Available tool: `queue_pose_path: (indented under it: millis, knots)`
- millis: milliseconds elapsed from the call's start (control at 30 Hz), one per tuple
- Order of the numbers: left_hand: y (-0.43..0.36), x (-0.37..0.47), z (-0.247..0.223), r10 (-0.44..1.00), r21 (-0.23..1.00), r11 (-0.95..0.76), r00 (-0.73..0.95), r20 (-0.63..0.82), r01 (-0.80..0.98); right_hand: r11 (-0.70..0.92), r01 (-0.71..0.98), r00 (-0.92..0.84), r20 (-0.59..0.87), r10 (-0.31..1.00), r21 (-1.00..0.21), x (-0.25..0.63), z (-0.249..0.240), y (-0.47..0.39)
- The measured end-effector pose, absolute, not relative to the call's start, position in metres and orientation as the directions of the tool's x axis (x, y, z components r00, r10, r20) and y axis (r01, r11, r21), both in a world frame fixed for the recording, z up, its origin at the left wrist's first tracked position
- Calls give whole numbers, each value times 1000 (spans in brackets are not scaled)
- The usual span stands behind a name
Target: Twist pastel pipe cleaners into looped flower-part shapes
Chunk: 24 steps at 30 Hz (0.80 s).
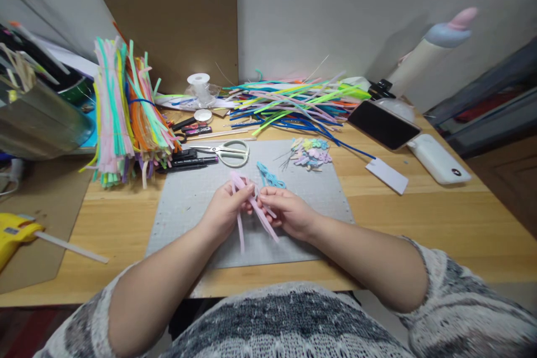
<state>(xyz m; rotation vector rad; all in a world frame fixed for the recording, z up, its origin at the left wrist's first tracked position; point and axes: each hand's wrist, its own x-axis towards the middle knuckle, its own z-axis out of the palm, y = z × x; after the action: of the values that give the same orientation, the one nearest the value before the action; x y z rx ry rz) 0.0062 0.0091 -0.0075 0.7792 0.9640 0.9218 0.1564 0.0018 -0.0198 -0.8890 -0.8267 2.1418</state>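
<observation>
Pale pink pipe cleaners are pinched together in my left hand, their ends hanging down over the grey cutting mat. Close against it, my right hand has its thumb and fingers pressed together on a light pink pipe cleaner of the same bunch. Just beyond my fingers lies a twisted blue pipe cleaner piece. A pile of small pastel pipe cleaner shapes with wire stems rests at the mat's far right. White-handled scissors lie at its far edge.
Bundled pipe cleaners stand at left, with black markers beside them. Loose pipe cleaners spread along the wall. A phone, a white power bank and a white tag lie right. A yellow glue gun is far left.
</observation>
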Motion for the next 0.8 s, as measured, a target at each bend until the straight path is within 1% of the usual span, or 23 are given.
queue_pose_path:
  millis: [100,233,400,467,633,700,800]
  knots:
    - [8,5,-9,885,882,392,371,-283,-262,-587,-375,-556,-332,762,-718,157,-19,3]
    - [9,3,-13,903,908,351,340,-263,-228,-595,-345,-561,-348,751,-726,157,-19,3]
    - [8,3,-12,890,910,364,361,-277,-198,-616,-322,-567,-374,734,-719,157,-20,4]
    - [8,4,-10,890,900,376,355,-285,-221,-623,-323,-568,-380,730,-713,158,-20,4]
    - [8,7,-5,917,868,384,245,-316,-316,-650,-327,-586,-393,709,-685,160,-19,5]
    - [8,7,-4,912,864,391,259,-318,-317,-655,-340,-582,-397,710,-674,160,-19,4]
    - [9,7,-5,907,872,391,286,-310,-293,-628,-369,-591,-349,727,-685,159,-19,4]
